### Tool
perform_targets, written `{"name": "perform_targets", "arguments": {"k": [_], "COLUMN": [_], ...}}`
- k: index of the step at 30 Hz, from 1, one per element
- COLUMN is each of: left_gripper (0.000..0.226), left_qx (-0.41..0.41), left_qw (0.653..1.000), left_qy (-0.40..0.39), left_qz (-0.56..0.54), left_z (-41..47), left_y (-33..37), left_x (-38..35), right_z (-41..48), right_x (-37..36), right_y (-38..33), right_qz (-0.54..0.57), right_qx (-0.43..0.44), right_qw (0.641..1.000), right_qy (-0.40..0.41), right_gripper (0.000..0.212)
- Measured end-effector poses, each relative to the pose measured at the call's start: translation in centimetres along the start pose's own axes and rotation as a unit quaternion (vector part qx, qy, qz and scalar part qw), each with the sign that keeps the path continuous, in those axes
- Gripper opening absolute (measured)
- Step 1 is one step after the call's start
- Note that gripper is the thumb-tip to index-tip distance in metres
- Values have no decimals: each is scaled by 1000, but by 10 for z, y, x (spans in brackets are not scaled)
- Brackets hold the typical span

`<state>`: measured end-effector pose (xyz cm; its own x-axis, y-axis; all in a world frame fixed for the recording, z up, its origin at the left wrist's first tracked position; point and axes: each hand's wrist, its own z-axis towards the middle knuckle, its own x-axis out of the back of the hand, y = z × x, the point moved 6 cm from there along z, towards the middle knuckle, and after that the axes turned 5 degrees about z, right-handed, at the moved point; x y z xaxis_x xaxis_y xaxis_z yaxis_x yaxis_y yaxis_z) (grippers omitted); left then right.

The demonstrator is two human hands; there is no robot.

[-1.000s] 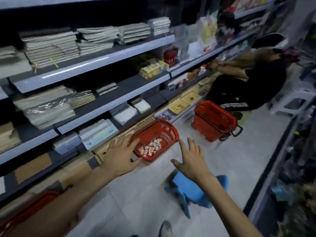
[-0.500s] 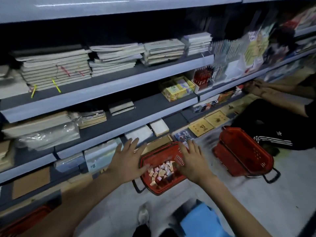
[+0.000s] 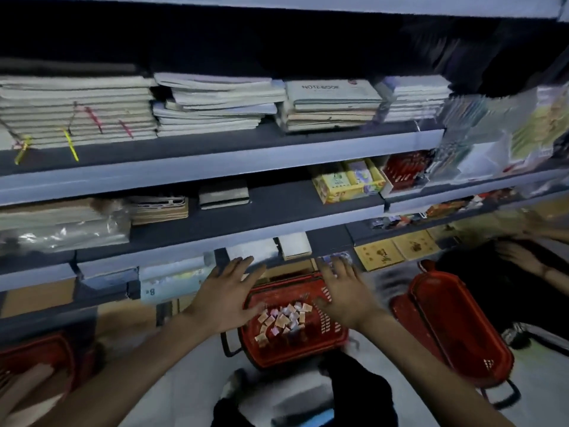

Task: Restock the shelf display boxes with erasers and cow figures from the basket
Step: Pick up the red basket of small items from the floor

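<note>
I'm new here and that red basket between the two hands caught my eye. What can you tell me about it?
The red basket looks like plastic, oblong, with slotted walls and a black handle at its near left corner. It sits on the pale floor before the shelving. A small heap of pink, orange and white packets lies inside. The left hand and right hand spread open over its two sides; blur hides whether they touch it.

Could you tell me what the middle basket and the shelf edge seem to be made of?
Basket: probably moulded red plastic, matte; its walls show slotted openings. Shelf edge: likely painted metal, pale grey, smooth and even, though blur leaves that open.
</note>
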<state>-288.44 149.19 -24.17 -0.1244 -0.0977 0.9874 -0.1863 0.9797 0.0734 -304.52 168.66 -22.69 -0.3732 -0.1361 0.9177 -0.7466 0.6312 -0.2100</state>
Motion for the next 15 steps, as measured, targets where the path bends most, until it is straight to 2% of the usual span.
{"name": "perform_targets", "arguments": {"k": [7, 12, 15], "left_gripper": [71, 81, 92], "left_qx": [151, 221, 235], "left_qw": [987, 969, 964], "left_qy": [26, 7, -39], "left_qz": [-46, -107, -122], "left_z": [45, 85, 102], "left_y": [47, 78, 92], "left_x": [-63, -162, -231], "right_z": [80, 122, 141], "right_x": [-65, -143, -195], "right_y": [99, 158, 182], "right_qz": [-22, -14, 14], "right_qx": [121, 186, 192], "right_qw": [991, 978, 978], "right_qy": [-61, -92, -83], "right_gripper": [84, 79, 82]}}
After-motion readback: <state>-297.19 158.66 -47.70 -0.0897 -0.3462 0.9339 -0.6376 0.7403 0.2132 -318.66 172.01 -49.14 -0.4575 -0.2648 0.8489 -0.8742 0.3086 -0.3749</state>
